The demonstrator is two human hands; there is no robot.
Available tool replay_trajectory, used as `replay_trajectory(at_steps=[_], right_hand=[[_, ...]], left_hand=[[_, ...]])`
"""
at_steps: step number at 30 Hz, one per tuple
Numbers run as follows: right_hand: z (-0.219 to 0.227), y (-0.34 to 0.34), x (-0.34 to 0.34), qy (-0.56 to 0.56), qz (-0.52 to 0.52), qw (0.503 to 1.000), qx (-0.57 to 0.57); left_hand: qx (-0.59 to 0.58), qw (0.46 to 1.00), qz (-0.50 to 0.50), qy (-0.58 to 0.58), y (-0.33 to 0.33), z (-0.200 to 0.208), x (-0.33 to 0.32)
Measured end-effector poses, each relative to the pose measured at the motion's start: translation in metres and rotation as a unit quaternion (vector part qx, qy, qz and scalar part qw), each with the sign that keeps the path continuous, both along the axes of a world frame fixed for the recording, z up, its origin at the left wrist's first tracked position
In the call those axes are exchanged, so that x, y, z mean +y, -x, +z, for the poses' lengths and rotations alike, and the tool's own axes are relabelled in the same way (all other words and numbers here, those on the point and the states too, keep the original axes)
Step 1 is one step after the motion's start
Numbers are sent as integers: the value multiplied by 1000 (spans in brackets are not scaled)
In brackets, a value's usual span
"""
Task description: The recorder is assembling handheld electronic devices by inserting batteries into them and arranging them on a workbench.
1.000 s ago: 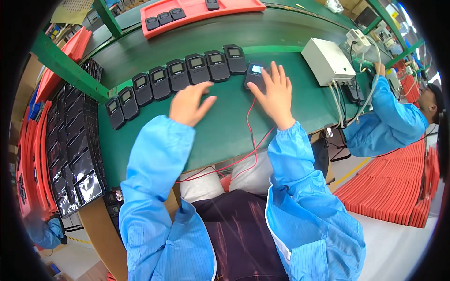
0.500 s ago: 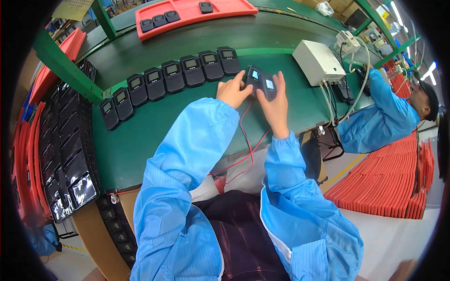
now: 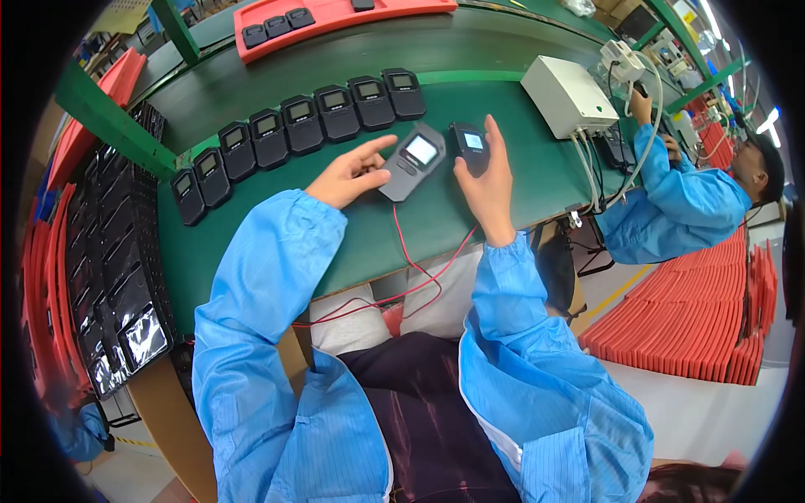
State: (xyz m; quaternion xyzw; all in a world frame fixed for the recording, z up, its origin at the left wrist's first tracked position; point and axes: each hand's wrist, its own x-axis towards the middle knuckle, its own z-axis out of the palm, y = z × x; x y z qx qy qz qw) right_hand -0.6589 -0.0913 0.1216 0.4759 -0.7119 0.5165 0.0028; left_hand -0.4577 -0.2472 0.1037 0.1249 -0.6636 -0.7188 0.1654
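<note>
My left hand (image 3: 348, 174) grips the lower left edge of a black handheld device (image 3: 409, 178) with a brightly lit screen; its thumb lies on the edge and its index finger points outward. My right hand (image 3: 488, 186) holds a second black handheld device (image 3: 470, 155), also lit, between thumb and fingers. The two devices are tilted and apart, above the green tabletop. A thin red wire (image 3: 397, 225) hangs below the left device; where it ends is hidden. Left of my hands, a curved row of several similar devices (image 3: 302, 126) lies on the table, screens unlit.
A white box (image 3: 570, 96) with cables and an adapter stands at the right. Beyond the table, a red tray (image 3: 335, 18) carries several black devices. Green posts (image 3: 109, 117) rise at the left. A co-worker in blue (image 3: 671, 205) is at the right, near stacked red trays (image 3: 671, 323).
My left hand has moved left and toward me with its device, so the two devices, close together before, are now apart. The left device's screen now faces me more. The co-worker's arm has shifted.
</note>
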Motion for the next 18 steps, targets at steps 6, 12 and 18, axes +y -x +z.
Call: replay_trajectory(at_steps=[6, 12, 18], right_hand=[[7, -22, -14, 7, 72, 995, 64], [45, -36, -60, -43, 245, 964, 98], [57, -60, -112, 10, 268, 947, 178]], left_hand=[[83, 986, 117, -84, -32, -6, -13], [37, 987, 150, -51, -42, 3, -16], [69, 961, 212, -164, -37, 3, -16]])
